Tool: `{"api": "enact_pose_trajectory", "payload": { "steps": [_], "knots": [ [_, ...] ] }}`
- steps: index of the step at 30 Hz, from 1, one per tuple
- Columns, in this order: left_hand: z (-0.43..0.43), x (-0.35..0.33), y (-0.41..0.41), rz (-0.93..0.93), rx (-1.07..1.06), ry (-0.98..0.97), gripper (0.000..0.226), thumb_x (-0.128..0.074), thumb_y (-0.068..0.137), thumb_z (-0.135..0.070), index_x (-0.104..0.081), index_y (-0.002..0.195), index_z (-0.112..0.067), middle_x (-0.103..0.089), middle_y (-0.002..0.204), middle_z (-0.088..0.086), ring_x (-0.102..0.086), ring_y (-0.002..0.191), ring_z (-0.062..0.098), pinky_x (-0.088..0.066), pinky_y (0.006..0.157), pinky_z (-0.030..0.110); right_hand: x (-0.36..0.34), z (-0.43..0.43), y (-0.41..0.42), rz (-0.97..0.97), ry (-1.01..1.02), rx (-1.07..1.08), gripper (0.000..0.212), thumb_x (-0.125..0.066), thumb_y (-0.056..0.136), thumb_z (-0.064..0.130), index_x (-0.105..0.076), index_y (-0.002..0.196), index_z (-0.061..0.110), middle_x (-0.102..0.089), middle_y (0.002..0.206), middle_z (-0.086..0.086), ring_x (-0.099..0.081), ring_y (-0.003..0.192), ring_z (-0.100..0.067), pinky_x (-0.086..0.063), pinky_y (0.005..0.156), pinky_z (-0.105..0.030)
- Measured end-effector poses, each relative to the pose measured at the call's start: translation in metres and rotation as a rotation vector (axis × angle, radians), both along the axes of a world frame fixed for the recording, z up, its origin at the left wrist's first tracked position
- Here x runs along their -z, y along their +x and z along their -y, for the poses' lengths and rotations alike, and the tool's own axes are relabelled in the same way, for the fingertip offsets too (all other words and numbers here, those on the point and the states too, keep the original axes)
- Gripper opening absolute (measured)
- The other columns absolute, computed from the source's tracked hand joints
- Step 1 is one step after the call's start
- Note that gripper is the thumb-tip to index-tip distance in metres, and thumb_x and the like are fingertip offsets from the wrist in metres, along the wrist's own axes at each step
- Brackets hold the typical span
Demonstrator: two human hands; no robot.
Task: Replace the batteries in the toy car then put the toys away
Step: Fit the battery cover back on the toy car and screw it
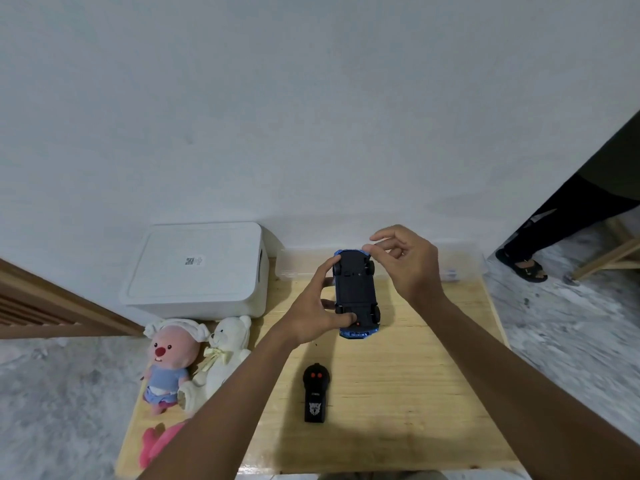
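A blue toy car (355,292) is held upside down above the wooden table (415,375), its black underside and four wheels facing me. My left hand (317,306) grips it from the left side, thumb near the closer end and fingers round the far part. My right hand (403,265) hovers at the car's far right corner, with loosely curled fingertips close to a wheel; whether they touch it is unclear. A black remote control (316,393) with two red buttons lies on the table below the car.
A white lidded storage box (197,268) stands at the table's back left. A clear plastic container (460,265) sits against the wall behind my hands. A pink plush (169,362), a white teddy bear (225,355) and another pink toy (159,441) lie at the left edge. A person's sandalled foot (523,268) is at the right.
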State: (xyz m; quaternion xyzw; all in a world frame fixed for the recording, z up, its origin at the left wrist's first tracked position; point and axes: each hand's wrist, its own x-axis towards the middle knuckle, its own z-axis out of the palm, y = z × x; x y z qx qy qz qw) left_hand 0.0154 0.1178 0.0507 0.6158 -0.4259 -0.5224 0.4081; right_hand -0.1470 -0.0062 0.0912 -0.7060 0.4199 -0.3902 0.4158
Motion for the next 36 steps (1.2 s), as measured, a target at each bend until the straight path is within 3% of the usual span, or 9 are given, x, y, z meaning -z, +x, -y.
{"api": "enact_pose_trajectory", "payload": {
  "steps": [5,8,10,17,21,24,29,33,36],
  "knots": [
    [0.0,-0.004,0.005,0.005,0.01,0.013,0.102,-0.082,0.081,-0.004,-0.028,0.15,-0.054,-0.049,0.139,-0.006,-0.073,0.093,0.014,-0.06,0.079,0.026,0.005,-0.009,-0.002,-0.094,-0.126,-0.086,0.019,-0.067,0.096,0.017,-0.076,0.113,0.017,-0.075,0.107,0.012,-0.069,0.097,-0.001,-0.053,0.087,-0.015],
    [0.0,-0.003,0.007,0.017,0.008,0.015,0.102,-0.083,0.079,-0.005,-0.029,0.149,-0.056,-0.05,0.14,-0.006,-0.072,0.096,0.016,-0.061,0.082,0.03,0.003,-0.006,0.003,-0.035,-0.059,-0.028,0.005,-0.073,0.091,0.014,-0.077,0.095,0.014,-0.075,0.092,0.008,-0.07,0.086,-0.003,-0.056,0.081,-0.019],
    [0.0,-0.003,0.008,0.017,0.001,0.014,0.102,-0.084,0.079,-0.005,-0.029,0.148,-0.057,-0.051,0.139,-0.006,-0.072,0.097,0.018,-0.061,0.082,0.031,0.0,-0.002,0.008,0.01,0.003,0.016,0.008,-0.078,0.087,0.016,-0.072,0.087,0.012,-0.074,0.082,0.004,-0.069,0.077,-0.008,-0.056,0.073,-0.02],
    [0.004,-0.008,0.012,0.017,-0.006,0.007,0.101,-0.083,0.079,-0.004,-0.029,0.149,-0.054,-0.051,0.138,-0.005,-0.073,0.091,0.012,-0.059,0.075,0.025,-0.001,-0.001,0.012,-0.047,-0.048,-0.088,0.018,-0.066,0.096,0.013,-0.078,0.11,0.015,-0.075,0.1,0.013,-0.07,0.09,0.0,-0.052,0.078,-0.01],
    [0.004,-0.011,0.011,0.017,0.001,0.014,0.101,-0.083,0.079,-0.003,-0.03,0.148,-0.055,-0.05,0.137,-0.008,-0.072,0.093,0.013,-0.059,0.076,0.025,-0.005,0.005,0.019,-0.018,0.023,-0.019,0.005,-0.077,0.088,0.018,-0.074,0.088,0.013,-0.075,0.087,0.005,-0.068,0.079,-0.005,-0.055,0.07,-0.014],
    [0.005,-0.013,0.01,0.023,0.0,0.008,0.101,-0.083,0.079,-0.004,-0.03,0.148,-0.056,-0.051,0.137,-0.008,-0.072,0.095,0.015,-0.059,0.077,0.025,-0.008,0.008,0.019,-0.01,-0.013,-0.013,0.006,-0.078,0.087,0.017,-0.076,0.091,0.015,-0.075,0.084,0.005,-0.066,0.073,-0.003,-0.052,0.068,-0.012],
    [0.006,-0.014,0.011,0.034,-0.011,0.007,0.1,-0.084,0.078,-0.008,-0.031,0.146,-0.058,-0.052,0.139,-0.005,-0.072,0.102,0.022,-0.061,0.08,0.029,-0.007,0.005,0.012,-0.042,-0.041,-0.114,0.019,-0.066,0.096,0.014,-0.077,0.111,0.016,-0.075,0.106,0.011,-0.07,0.094,-0.001,-0.055,0.079,-0.013],
    [0.005,-0.015,0.009,0.033,-0.012,-0.002,0.1,-0.084,0.079,-0.005,-0.031,0.147,-0.057,-0.052,0.139,-0.006,-0.07,0.104,0.021,-0.058,0.077,0.024,-0.01,0.009,0.013,-0.022,0.031,-0.071,0.005,-0.076,0.089,0.017,-0.075,0.092,0.012,-0.076,0.091,0.007,-0.069,0.083,-0.002,-0.052,0.071,-0.011],
    [0.004,-0.017,0.006,0.037,-0.005,0.002,0.1,-0.084,0.079,-0.004,-0.031,0.147,-0.055,-0.052,0.138,-0.005,-0.069,0.1,0.019,-0.057,0.076,0.022,-0.009,0.01,0.013,-0.017,0.004,-0.031,0.008,-0.08,0.085,0.02,-0.074,0.087,0.016,-0.074,0.081,0.007,-0.066,0.073,-0.004,-0.051,0.066,-0.012]
  ]
}}
